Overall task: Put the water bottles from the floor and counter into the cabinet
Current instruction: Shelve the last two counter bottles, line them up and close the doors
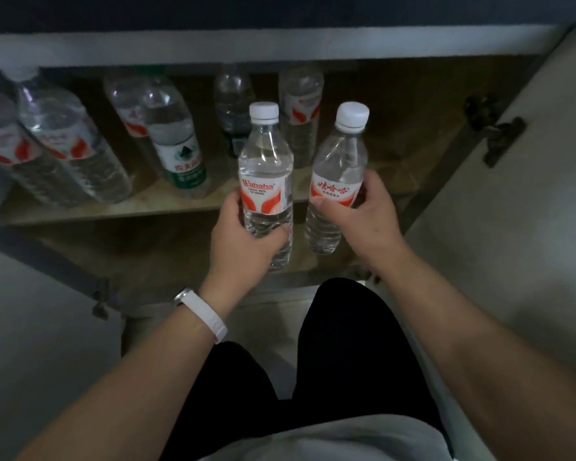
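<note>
Two water bottles held upright side by side, just apart, in front of the open cabinet's upper shelf (140, 206).
- Wahaha bottle (266, 181): clear, white cap, red-and-white label. Left hand (243, 241) grips it round the lower body, fingers curled under the label, thumb on the near side.
- Second bottle (338, 174): same make, label in red script, tilted slightly toward 1 o'clock. Right hand (363, 214) grips it at label height, thumb across the front.
- Both bottle bases hang below the shelf's front edge, touching nothing.

On the shelf, from the held pair:
- 12 o'clock: red-labelled bottle (300, 111), just behind them; beside it, at 11 o'clock, a dark-labelled bottle (233, 108).
- 10 o'clock: green-labelled bottle (177, 151), with another red-labelled one close behind.
- 9 o'clock, far left: two more red-labelled bottles (64, 144), blurred.

Outward: cabinet door (512, 211) swung open at 3 o'clock, dark hinge (494, 134) on it. White wristband (202, 312) on the left wrist. Black trousers (346, 361) at 6 o'clock. Lower shelf dim, contents cannot be told.
</note>
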